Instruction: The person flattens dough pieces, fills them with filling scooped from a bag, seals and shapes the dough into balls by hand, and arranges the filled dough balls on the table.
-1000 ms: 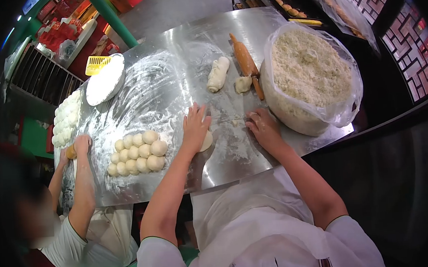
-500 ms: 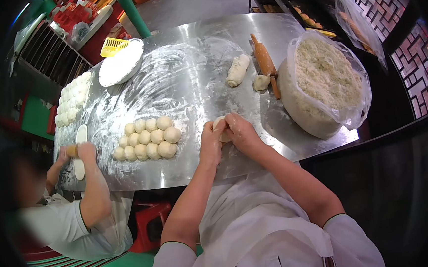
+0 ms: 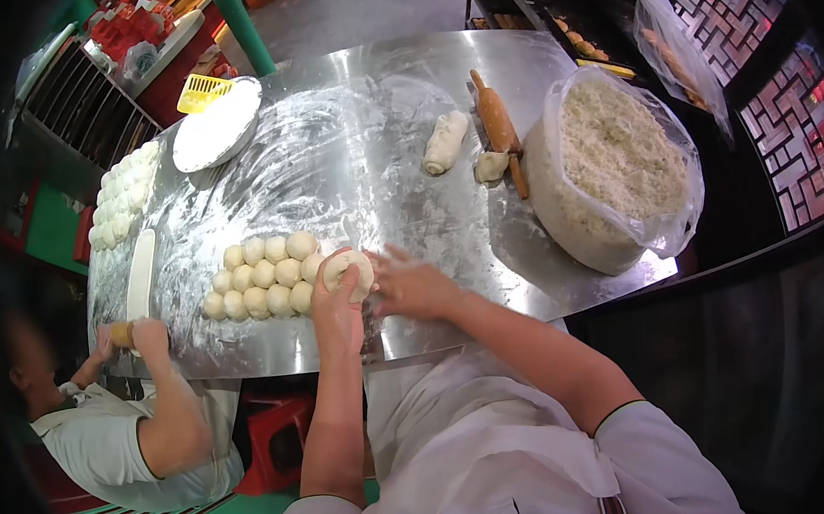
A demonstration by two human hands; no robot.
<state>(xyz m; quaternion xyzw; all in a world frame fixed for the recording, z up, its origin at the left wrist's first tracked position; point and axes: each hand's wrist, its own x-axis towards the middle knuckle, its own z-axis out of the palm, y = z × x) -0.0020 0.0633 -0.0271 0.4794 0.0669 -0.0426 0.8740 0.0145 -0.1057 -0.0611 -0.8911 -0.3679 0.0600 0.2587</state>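
My left hand (image 3: pixel 337 310) is closed around a round piece of dough (image 3: pixel 354 269), its thumb pressed onto the top. The dough has a hollow in its middle and is held at the right end of several rows of dough balls (image 3: pixel 259 276). Just to the right of that piece is my right hand (image 3: pixel 416 287), its fingers spread and somewhat blurred by motion. Nothing shows in its grasp; whether a fingertip touches the dough I cannot tell.
Beyond my right hand lie a dough roll (image 3: pixel 445 143), a dough lump (image 3: pixel 492 166) and a rolling pin (image 3: pixel 495 113). A lined tub of crumbly filling (image 3: pixel 624 151) stands right. At left, a co-worker's hands (image 3: pixel 150 336) roll a long dough strip (image 3: pixel 140 276) near a flour bowl (image 3: pixel 217 132).
Both my hands have moved left toward the dough balls. The right hand has come off the dough, which stays in my left. The co-worker's rolling pin has moved nearer the table's edge.
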